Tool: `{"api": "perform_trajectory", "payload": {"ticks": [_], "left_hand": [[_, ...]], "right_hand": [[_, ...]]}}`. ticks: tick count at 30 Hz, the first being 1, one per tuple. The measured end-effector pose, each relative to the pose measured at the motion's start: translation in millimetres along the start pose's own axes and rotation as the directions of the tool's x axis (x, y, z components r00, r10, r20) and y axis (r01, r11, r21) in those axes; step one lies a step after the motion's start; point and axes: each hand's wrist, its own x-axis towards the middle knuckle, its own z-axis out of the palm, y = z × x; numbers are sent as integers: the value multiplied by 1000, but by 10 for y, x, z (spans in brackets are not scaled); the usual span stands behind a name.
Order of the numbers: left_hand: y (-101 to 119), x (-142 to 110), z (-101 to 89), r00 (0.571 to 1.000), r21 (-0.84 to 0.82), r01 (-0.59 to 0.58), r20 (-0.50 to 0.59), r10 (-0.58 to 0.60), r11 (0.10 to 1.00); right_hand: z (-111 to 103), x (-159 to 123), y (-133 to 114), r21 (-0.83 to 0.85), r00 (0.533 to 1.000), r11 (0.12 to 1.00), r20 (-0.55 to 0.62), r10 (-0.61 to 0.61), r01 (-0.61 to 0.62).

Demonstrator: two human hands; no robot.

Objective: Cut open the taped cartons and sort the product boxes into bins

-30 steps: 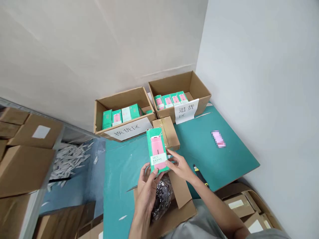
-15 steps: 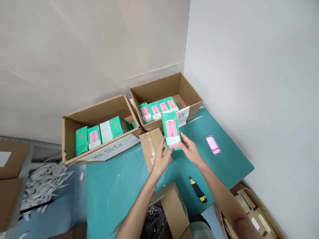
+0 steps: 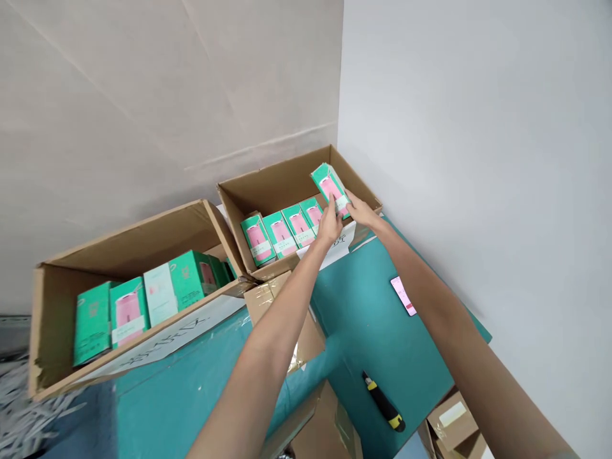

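A green and pink product box (image 3: 329,189) tilts over the right end of the rear cardboard carton (image 3: 277,182). My left hand (image 3: 329,223) grips its lower left side, and my right hand (image 3: 359,209) holds its lower right side. Left of it in that carton stand several matching boxes (image 3: 282,234) in a row. A white paper label with handwriting (image 3: 337,245) is stuck on the carton's front, partly covered by my left hand and wrist.
A second carton (image 3: 143,239) on the left holds more green boxes. On the green table (image 3: 191,376) lie a closed cardboard box (image 3: 306,341), a phone (image 3: 403,295) and a box cutter (image 3: 382,401). An open carton (image 3: 325,427) stands at the near edge; cardboard boxes (image 3: 452,417) sit lower right.
Both hands have carried the product box from above the table, away from me, to the right end of the rear carton. It now leans to the left. The view has shifted.
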Motion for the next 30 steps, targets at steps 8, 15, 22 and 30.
{"api": "perform_trajectory", "payload": {"ticks": [8, 15, 22, 30], "left_hand": [[-250, 117, 114, 990, 196, 110, 67, -125, 974], [-226, 126, 163, 955, 397, 190, 138, -263, 898], [-60, -28, 28, 967, 419, 188, 81, -243, 888], [322, -1041, -250, 978, 213, -178, -73, 198, 961]], "right_hand": [[234, 264, 10, -274, 956, 943, 165, 241, -190], [346, 362, 11, -417, 902, 899, 323, 288, -137], [374, 330, -126, -439, 893, 885, 320, 316, -156], [174, -45, -314, -272, 994, 956, -43, 100, -108]]}}
